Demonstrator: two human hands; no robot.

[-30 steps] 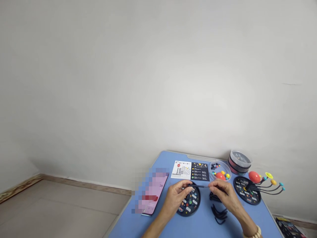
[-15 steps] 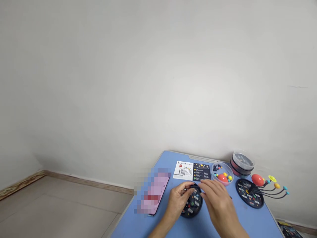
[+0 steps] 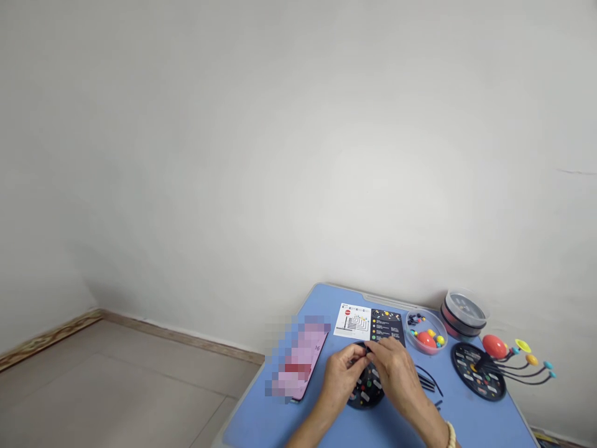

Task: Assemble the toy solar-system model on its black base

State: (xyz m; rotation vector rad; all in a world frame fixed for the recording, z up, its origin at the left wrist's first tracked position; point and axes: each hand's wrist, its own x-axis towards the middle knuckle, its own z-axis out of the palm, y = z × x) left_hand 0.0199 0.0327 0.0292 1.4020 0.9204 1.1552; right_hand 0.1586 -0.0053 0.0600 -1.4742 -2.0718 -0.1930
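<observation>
My left hand (image 3: pixel 344 372) and my right hand (image 3: pixel 395 368) meet above a round black disc with coloured dots (image 3: pixel 368 391) on the blue table (image 3: pixel 261 423). Their fingertips are pinched together around a small dark part that is too small to name. Thin black curved rods (image 3: pixel 426 381) lie just right of my right hand. A paper instruction sheet (image 3: pixel 370 323) lies flat behind the hands.
A phone, blurred out, (image 3: pixel 298 364) lies at the left of the table. At the back right are a clear dish of coloured balls (image 3: pixel 426 333), a stack of round lidded tubs (image 3: pixel 464 311), and a finished black disc with balls on arms (image 3: pixel 494 364).
My right hand has moved left from the rods to meet my left hand over the disc. The long black rod held between both hands is no longer seen. The view has shifted.
</observation>
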